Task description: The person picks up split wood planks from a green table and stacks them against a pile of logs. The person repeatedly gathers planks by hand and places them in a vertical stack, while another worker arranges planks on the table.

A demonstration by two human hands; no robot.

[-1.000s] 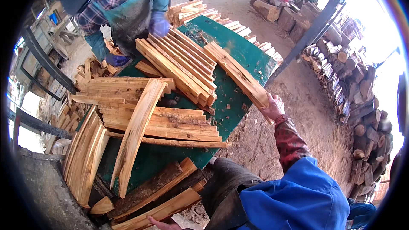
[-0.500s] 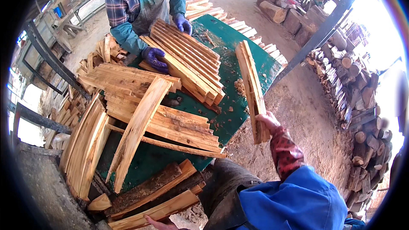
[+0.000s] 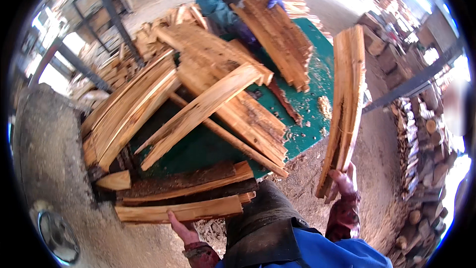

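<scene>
My right hand [image 3: 344, 179] is closed around the lower end of a long split wooden plank [image 3: 345, 94], which stands nearly upright beside the table's right edge. A dark crack runs along its face. Low at the left, my left hand [image 3: 184, 229] grips the front edge of a pale wooden plank [image 3: 198, 210], thumb on its face and the other fingers largely hidden. Behind that plank lie bark-edged pieces [image 3: 183, 182]. A single curved plank [image 3: 203, 110] lies slanted across stacked planks [image 3: 248, 114] on the green table [image 3: 312, 139].
Across the table a person in purple gloves holds a bundle of planks [image 3: 275, 37]. Curved planks [image 3: 131, 111] lean at the left, beside a grey concrete block [image 3: 49, 139]. Wood shavings [image 3: 325, 107] lie on the table. Log piles [image 3: 426, 198] and a slanted metal post [image 3: 411, 78] stand right.
My view has shifted. The plank in my right hand has turned more upright, away from the table. My left hand shows more fully at its plank. The other person's bundle has been raised and turned.
</scene>
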